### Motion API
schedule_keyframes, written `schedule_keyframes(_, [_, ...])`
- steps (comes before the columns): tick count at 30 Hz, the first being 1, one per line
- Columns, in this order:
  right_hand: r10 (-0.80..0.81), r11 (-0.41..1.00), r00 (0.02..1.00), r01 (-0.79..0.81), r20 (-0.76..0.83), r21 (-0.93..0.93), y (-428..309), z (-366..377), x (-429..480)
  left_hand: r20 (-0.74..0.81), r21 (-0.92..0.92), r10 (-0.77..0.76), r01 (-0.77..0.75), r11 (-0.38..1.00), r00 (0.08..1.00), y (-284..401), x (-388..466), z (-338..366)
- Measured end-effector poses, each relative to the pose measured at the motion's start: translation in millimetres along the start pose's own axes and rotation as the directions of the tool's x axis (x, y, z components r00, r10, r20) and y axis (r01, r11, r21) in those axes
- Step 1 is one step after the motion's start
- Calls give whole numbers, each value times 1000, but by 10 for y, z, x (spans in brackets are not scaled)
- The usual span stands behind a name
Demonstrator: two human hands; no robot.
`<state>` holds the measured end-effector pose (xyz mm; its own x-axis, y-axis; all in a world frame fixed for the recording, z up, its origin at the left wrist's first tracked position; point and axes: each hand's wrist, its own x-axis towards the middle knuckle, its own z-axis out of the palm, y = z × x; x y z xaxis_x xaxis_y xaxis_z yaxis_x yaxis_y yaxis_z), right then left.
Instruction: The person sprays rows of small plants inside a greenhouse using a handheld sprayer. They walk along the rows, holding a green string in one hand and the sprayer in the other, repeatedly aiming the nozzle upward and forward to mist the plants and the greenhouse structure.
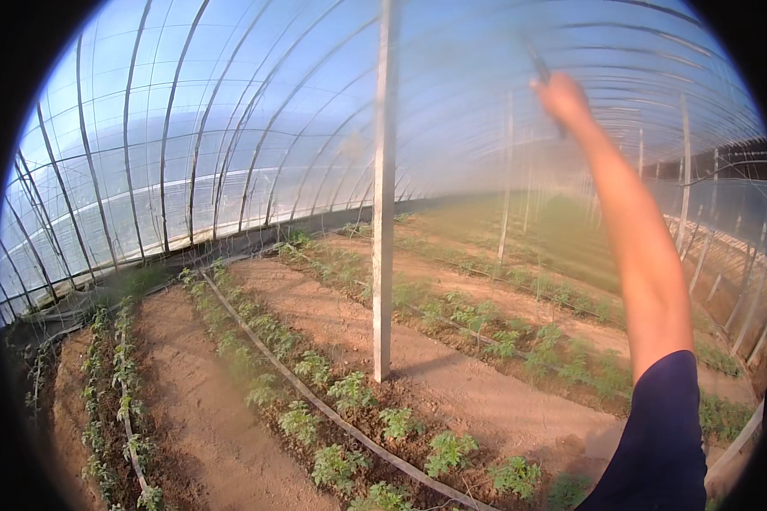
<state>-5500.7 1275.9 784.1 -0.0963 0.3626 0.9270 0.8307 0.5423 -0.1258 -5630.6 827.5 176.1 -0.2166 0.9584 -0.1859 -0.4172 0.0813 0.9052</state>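
Note:
My right hand (559,97) is raised high at the upper right, its fingers closed around a thin dark wand (538,62) that looks like a spray lance. The wand's tip points up and fades into a pale haze, so its end is not clear. Whether the haze is mist in the air or a smear on the lens, I cannot tell. My bare forearm rises from a dark blue sleeve (661,428). My left hand is out of view. Below lie rows of young leafy green plants (351,391) in brown soil.
A pale square post (382,255) stands upright in the soil ahead. A flat irrigation hose (358,435) runs along the near plant row. Bare soil paths (192,396) separate the rows. Curved greenhouse ribs (166,140) carry clear film overhead; several more posts (506,185) recede behind.

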Motion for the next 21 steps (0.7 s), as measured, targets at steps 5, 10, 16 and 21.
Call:
schedule_keyframes(5, [19,998,1000,-20,23,55,-1419,1142,141,-195,41,44,-37,999,980,512,47,-1340])
schedule_keyframes(10, [84,994,995,-88,57,72,-2504,2029,303,-308,19,42,-38,999,950,941,241,-2462])
schedule_keyframes(16, [26,999,1000,-26,12,-37,-3423,2973,542,-358,35,-10,24,999,934,1418,872,-3773])
schedule_keyframes(21, [183,977,983,-179,-27,112,-4030,3694,705,-318,141,113,-71,987,941,2124,1649,-4896])
